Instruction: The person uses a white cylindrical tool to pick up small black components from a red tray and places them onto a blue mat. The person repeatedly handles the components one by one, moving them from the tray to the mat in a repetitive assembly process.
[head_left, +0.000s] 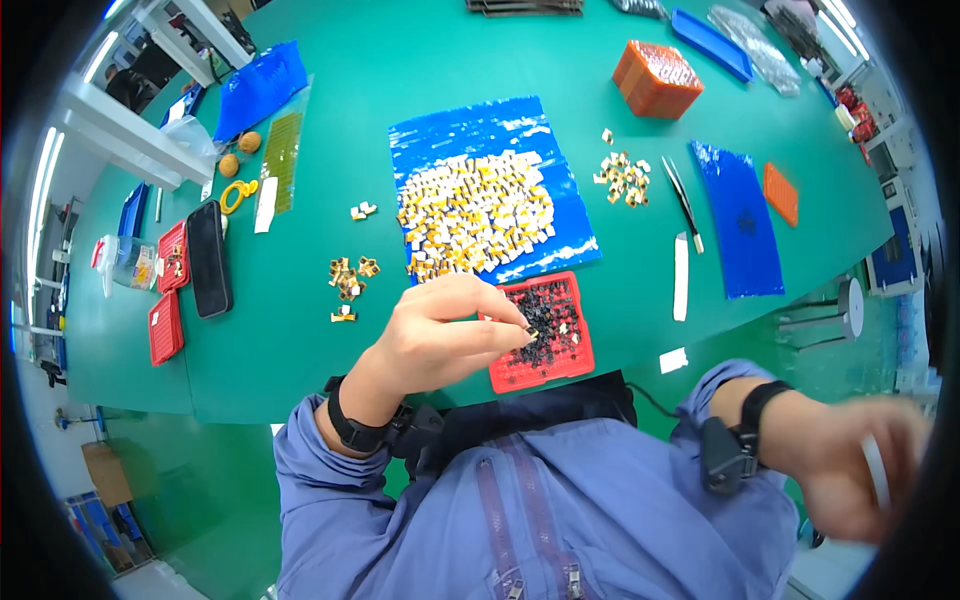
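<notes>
Left hand (440,335) hovering at the near-left edge of the red tray (545,333), fingertips pinched together on one small dark-and-tan part (527,329). Grip clamped on it, thumb against forefinger, the part held just over the tray's left rim.

Red tray sits at the near edge of the green bench (400,130), partly filled with small dark pieces, a few light ones among them. Just beyond the tray: blue sheet (470,135) carrying a heap of white-and-gold parts (480,215). Left of the tray, a small loose cluster of the same parts (350,280). Right of the tray, a white strip (681,275) and tweezers (685,200).

Right hand (860,470) well off to the right of the tray, below bench level, blurred. Something thin and pale lies across its fingers; cannot tell if that grip is closed.

Judgement: I am mid-placement, one part going to or from the tray. Next move calls for a fine, steady lowering into one free cell, without nudging neighbours.
</notes>
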